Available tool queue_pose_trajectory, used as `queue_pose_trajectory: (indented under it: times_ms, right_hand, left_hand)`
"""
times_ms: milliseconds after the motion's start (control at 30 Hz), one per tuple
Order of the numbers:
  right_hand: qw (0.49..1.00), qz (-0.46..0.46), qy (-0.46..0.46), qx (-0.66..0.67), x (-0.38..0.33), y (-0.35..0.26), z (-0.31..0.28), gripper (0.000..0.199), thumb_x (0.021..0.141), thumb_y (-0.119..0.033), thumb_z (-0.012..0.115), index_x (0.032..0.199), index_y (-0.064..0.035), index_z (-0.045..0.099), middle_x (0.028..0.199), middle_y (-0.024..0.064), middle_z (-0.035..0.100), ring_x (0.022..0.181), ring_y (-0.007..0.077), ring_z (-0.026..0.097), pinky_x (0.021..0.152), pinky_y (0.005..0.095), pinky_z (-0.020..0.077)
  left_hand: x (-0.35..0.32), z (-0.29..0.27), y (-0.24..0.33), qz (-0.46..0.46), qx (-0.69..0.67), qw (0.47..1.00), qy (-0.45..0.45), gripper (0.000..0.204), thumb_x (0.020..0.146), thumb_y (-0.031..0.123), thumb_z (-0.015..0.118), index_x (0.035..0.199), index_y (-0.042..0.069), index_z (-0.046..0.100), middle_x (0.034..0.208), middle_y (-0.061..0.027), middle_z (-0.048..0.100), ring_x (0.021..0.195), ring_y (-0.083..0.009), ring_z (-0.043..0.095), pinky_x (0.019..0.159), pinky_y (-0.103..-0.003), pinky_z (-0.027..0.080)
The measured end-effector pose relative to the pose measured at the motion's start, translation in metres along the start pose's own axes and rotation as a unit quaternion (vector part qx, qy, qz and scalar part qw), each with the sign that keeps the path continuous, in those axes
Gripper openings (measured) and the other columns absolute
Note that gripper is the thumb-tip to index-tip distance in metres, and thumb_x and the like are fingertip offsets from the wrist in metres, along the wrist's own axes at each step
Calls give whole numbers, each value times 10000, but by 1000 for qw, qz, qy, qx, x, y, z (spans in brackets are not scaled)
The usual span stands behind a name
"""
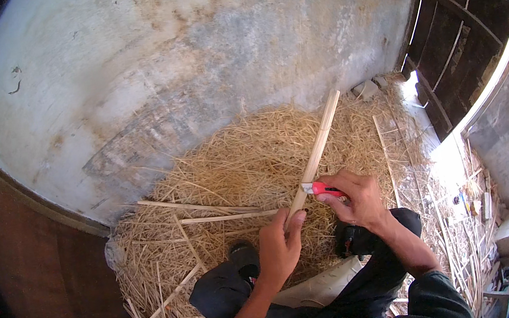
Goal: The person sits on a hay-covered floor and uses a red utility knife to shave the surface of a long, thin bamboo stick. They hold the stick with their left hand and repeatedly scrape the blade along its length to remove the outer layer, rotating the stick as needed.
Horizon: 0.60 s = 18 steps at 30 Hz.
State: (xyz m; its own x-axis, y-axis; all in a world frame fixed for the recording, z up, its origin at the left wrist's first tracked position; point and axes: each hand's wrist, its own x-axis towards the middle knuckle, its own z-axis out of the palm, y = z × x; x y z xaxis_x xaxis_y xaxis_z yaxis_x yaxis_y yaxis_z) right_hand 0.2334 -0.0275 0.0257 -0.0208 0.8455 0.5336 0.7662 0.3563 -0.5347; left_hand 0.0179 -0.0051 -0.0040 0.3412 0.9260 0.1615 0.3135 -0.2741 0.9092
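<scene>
A long pale strip of split wood or bamboo (320,141) slants up and away from me, over a heap of shavings. My left hand (281,242) is closed round its near end. In my right hand (357,200) is a red utility knife (327,189), gripped by its handle. The knife's short blade touches the strip's side just above my left hand. My fingers partly cover the handle and the strip's lower end.
Straw-like shavings (230,162) cover the floor, with loose strips (230,216) lying at the left. A stained wall (193,59) rises behind the heap. At the right stand a dark plank door (454,42) and more scattered strips. My bent knees flank the work.
</scene>
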Motion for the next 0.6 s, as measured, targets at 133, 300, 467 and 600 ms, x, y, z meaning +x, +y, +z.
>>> queue_pose_trajectory:
  times_ms: [133,300,467,600]
  right_hand:
    - [999,-19,-11,-28,-8,4,9,264,884,-263,834,1107,-133,781,929,59,750,696,266,729,580,378,586]
    - [999,-2,-11,-36,-12,-6,17,271,884,-282,833,1113,-146,786,911,52,749,681,259,728,567,373,587]
    - [999,1,2,-47,-11,-6,17,276,874,-296,840,1111,-160,797,879,40,742,664,253,725,552,373,576]
    - [998,-4,12,-62,-12,-1,18,285,865,-298,847,1113,-165,801,857,40,736,630,253,712,539,369,565]
  left_hand:
    - [1,5,-3,26,12,999,18,369,1083,364,633,1036,0,659,623,-139,553,511,-241,543,523,-389,426]
    - [2,7,6,9,-11,1000,25,375,1089,372,622,1066,1,674,633,-115,573,523,-179,558,521,-368,433]
    - [1,9,2,5,-7,999,35,396,1093,386,611,1066,-3,680,618,-107,564,521,-164,553,517,-359,431]
    - [0,7,3,5,-7,999,37,409,1096,397,602,1052,-3,679,608,-102,554,506,-173,538,507,-364,420]
